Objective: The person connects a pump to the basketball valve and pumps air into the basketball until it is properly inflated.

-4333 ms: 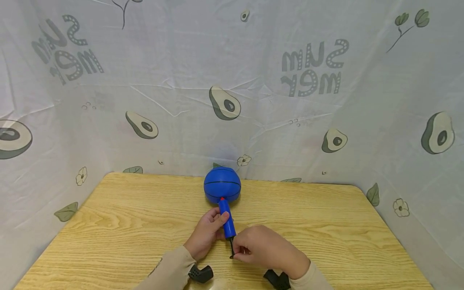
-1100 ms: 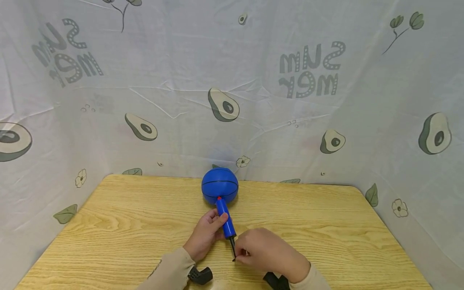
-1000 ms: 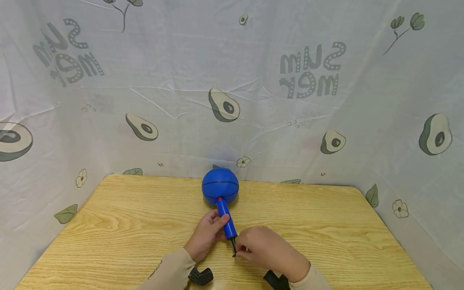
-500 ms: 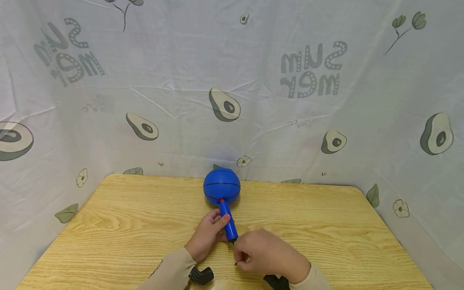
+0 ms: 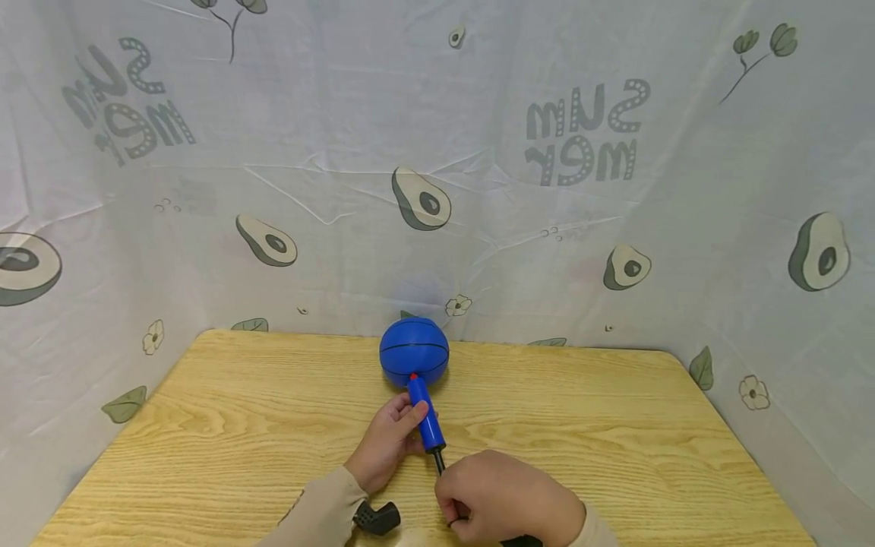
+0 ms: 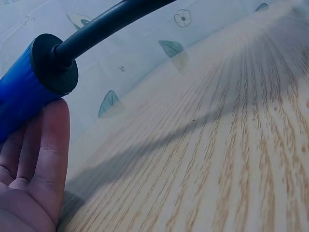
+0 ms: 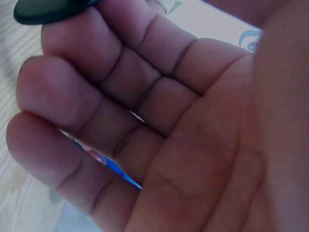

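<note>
Holding blue pump point(image 5: 427, 422), left grip point(image 5: 385, 444), right grip point(image 5: 502, 495), backdrop point(image 5: 328, 99) reading mirrored "summer" point(image 5: 581, 137)

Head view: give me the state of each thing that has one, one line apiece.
Blue ball: rounded; firmness cannot be told.
Pump barrel: held, red tip at the ball.
Pump rod: extended from the barrel.
Left hand: holding the barrel.
Right hand: curled round the pump's handle.
Cloth: hung up, creased.
</note>
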Demonstrator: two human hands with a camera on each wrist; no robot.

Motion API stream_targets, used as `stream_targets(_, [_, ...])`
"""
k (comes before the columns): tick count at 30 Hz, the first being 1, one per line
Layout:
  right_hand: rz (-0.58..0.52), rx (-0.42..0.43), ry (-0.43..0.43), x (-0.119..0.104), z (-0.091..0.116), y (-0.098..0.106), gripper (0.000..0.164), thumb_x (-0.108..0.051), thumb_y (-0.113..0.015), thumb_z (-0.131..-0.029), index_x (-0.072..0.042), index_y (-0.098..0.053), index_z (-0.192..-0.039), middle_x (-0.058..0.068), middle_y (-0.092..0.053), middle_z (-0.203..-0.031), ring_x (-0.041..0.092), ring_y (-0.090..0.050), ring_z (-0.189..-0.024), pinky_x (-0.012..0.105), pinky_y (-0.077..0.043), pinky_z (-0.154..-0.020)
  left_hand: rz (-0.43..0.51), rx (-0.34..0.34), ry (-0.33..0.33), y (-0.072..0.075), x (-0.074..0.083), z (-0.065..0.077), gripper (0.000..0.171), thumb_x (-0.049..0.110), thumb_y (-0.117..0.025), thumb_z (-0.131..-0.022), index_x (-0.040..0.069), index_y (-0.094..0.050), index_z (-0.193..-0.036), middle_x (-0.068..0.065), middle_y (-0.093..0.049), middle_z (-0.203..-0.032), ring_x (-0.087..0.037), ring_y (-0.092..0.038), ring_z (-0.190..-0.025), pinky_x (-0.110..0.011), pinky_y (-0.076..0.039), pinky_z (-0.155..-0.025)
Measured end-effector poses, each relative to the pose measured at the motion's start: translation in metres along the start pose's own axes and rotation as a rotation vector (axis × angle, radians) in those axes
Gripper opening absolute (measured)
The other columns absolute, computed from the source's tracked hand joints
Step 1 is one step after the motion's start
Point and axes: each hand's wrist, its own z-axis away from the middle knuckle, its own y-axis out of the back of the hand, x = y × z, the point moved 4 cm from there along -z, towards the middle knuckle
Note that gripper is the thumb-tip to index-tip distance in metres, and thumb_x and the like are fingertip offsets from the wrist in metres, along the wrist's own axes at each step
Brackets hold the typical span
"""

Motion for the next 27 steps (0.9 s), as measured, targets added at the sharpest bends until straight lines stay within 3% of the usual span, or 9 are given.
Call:
stream_targets(9, [-0.013,0.0,-0.083,0.006,-0.003,0.002,0.024,-0.012,-0.082,-0.083,-0.026,-0.066,-0.073,-0.022,-0.05,-0.069,-0.008,-0.044,-0.06,0.011,-0.037,-0.055,0.013,0.018,0.007,0.001,-0.002,-0.001,0.055,0.029,-0.059,-0.108,-0.009,-0.037,-0.142,-0.011,-0.064,-0.116,-0.017,-0.066,-0.1,-0.034,-0.059,-0.083])
stream_targets(27, [0.032,0.241,-0.166,0.021,-0.005,0.015,0.014,-0.02,-0.082,-0.09,-0.02,-0.072,-0.081,-0.016,-0.061,-0.078,-0.005,-0.046,-0.062,0.017,-0.041,-0.057,-0.031,0.014,0.013,-0.002,-0.002,-0.001,0.063,0.031,-0.063,-0.106,-0.009,-0.036,-0.146,-0.016,-0.065,-0.118,-0.016,-0.068,-0.097,-0.031,-0.06,-0.08])
